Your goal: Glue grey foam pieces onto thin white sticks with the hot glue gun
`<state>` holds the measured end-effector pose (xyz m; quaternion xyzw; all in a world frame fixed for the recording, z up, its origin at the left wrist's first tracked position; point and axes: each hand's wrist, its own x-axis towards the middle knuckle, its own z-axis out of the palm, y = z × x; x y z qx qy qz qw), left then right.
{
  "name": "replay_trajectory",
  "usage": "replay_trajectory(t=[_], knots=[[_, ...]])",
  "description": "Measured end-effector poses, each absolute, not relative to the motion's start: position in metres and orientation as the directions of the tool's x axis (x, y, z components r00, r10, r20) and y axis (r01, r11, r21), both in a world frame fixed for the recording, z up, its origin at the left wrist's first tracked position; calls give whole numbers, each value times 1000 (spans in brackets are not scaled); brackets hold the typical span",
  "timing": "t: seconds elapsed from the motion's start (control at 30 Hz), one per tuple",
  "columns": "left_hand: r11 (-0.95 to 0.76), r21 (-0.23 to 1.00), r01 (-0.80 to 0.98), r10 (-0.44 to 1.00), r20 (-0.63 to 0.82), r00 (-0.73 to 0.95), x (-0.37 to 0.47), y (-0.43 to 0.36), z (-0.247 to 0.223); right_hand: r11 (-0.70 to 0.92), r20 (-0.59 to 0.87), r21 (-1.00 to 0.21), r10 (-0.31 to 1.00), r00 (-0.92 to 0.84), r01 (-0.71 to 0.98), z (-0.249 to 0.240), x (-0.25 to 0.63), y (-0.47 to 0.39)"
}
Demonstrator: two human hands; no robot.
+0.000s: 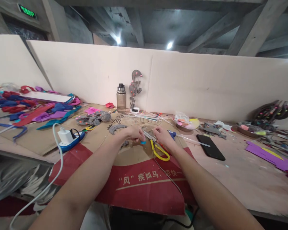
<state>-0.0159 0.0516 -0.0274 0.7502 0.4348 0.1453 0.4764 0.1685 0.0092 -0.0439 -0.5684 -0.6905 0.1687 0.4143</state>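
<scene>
L hand [136, 134] & R hand [162, 134] curled, grip unclear; yellow-handled scissors [152, 146] btwn, nearer R.

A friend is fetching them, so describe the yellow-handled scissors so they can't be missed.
Find the large red and brown cardboard sheet. Look there for scissors with blades between the left hand and right hand. Their bright yellow sets them apart from the blue object beside the right hand.

The table [244, 182] carries red-and-brown cardboard [146, 193] and 1 phone [210, 147].

Phone [210, 147] on tbl [242, 179], R of scissors [154, 140]
</scene>
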Motion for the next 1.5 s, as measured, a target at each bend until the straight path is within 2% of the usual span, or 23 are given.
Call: replay_trajectory(t=[0.13,0.27,0.33,0.4,0.47,0.57,0.77,0.9,1.1,1.2,1.33,1.4,1.43,1.5], knots=[[-253,809,531,800,-134,585,-15,46,-25,252,317,-759,948,3,600,-37,170,3],[-331,730,598,862,-24,506,-21,54,-20,238,304,-746,953,0,622,-32,173,0],[-345,708,615,904,76,420,-22,56,-16,266,326,-723,945,-23,637,-32,173,-1],[-397,722,567,909,220,355,-20,54,-12,306,364,-693,930,-49,653,-32,172,-2],[-444,780,440,877,278,392,-15,48,-8,338,400,-657,914,-69,674,-32,170,-3],[-402,877,263,814,211,541,-7,37,-6,365,440,-604,894,-85,709,-31,167,-6],[-332,918,218,822,168,544,-2,33,-8,390,484,-562,870,-92,729,-23,165,-13],[-318,907,276,826,123,550,-5,35,-8,374,550,-493,833,-52,786,-19,170,-14],[-295,840,455,790,-53,610,-12,31,-1,204,666,-461,722,185,864,-15,196,-3],[-332,809,484,672,-157,724,-13,19,8,205,677,-530,687,265,823,-15,209,3],[-321,836,445,376,-319,870,-4,-1,15,296,667,-600,698,261,743,-16,213,7],[-330,869,369,320,-265,910,1,-4,14,343,659,-629,712,244,698,-16,210,7],[-352,876,331,362,-199,911,2,-3,13,363,654,-644,719,237,674,-16,209,7],[-345,903,255,570,-15,822,3,5,8,388,642,-665,734,223,638,-14,205,5]])
